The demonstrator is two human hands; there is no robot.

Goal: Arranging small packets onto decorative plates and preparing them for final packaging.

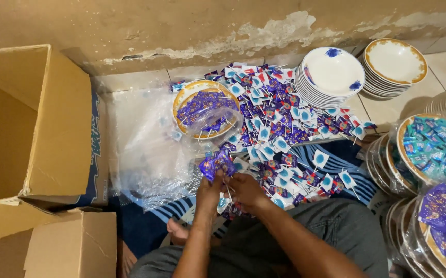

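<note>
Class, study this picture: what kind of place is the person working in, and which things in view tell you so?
Probably a home floor used as a packing spot. The person sits on pale floor tiles beside a peeling plaster wall, among stacked white ceramic plates, a pile of purple-wrapped lollipops and an open brown cardboard box.

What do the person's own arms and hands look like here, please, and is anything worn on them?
Both forearms are bare right up to the bottom edge of the picture: no sleeves show. The left hand and right hand have no gloves, and no watch or bracelet shows at the wrists. Whether a ring is worn cannot be told.
</note>
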